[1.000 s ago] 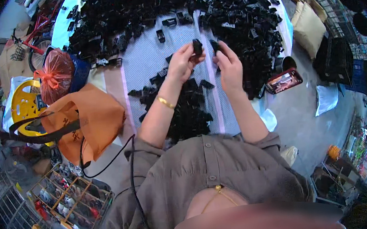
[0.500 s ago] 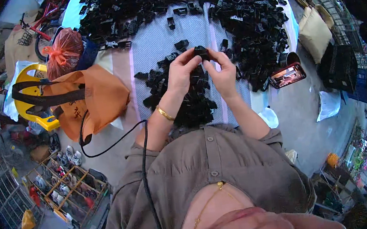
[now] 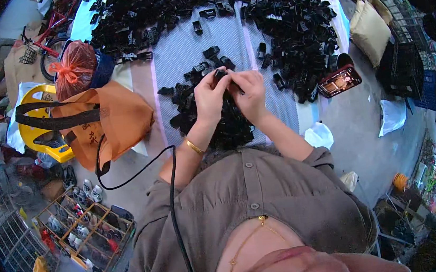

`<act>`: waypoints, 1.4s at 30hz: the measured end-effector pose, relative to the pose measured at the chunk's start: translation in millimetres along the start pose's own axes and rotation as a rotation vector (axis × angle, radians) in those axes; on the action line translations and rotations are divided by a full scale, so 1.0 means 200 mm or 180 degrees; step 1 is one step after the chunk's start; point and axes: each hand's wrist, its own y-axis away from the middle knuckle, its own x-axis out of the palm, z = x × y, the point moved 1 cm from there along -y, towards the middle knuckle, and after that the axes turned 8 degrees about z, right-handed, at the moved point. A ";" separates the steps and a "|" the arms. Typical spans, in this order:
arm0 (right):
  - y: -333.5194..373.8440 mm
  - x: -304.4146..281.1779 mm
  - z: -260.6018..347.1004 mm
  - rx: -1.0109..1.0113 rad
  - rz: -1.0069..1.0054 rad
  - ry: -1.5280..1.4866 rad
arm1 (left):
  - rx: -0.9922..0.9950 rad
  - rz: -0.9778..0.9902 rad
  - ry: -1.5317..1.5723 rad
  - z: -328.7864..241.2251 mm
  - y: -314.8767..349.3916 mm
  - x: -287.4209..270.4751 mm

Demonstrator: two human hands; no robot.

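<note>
Both my hands meet above a table covered with a pale dotted cloth. My left hand pinches a small black plastic piece between thumb and fingers. Close against its right side, my right hand has thumb and forefinger pressed together; what lies between them is hidden. Under and around my hands lies a small heap of similar black plastic pieces. Several more, such as one black piece, lie singly on the cloth. A far larger pile spreads along the back and right.
On the left are an orange bag, a yellow plastic stool and a tied red plastic bag. A lit phone leans by a dark cup at right. A black cable runs over my left side.
My hands have drawn slightly left and lower in the view, with the black piece now turned toward my left fingers. My right fingers have closed together and slid toward its near side.
</note>
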 end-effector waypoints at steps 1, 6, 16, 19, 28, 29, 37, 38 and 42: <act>0.00 0.01 -0.01 -0.0108 0.0009 0.0064 | 0.0120 -0.0008 0.0127 -0.01 0.00 0.01; -0.13 -0.02 -0.14 0.0653 0.0550 -0.0901 | 0.0030 0.0209 -0.1536 -0.11 -0.09 -0.15; -0.26 -0.01 -0.71 0.1133 0.1762 0.2436 | 0.0653 0.1147 -0.3778 -0.15 -0.58 -0.07; -0.28 -0.02 -0.62 0.1309 0.0868 0.0566 | 0.1914 0.0215 -0.4297 -0.04 -0.93 0.00; -0.16 -0.18 -0.64 0.2910 0.0083 -0.3420 | 0.2019 0.0511 -0.5721 0.12 -1.24 0.06; -0.16 -0.19 -0.63 0.2797 0.0087 -0.3673 | 0.2043 0.0308 -0.5711 0.11 -1.21 0.05; -0.16 -0.18 -0.56 0.2519 -0.0306 -0.4605 | -0.0196 0.1021 -0.0656 0.02 -0.67 0.07; -0.18 -0.18 -0.51 0.2280 -0.0253 -0.4515 | -0.0224 0.1206 -0.0553 -0.01 -0.58 0.07; -0.20 -0.14 -0.31 0.1702 0.0037 -0.4118 | 0.0010 0.1155 -0.1448 -0.03 -0.33 0.03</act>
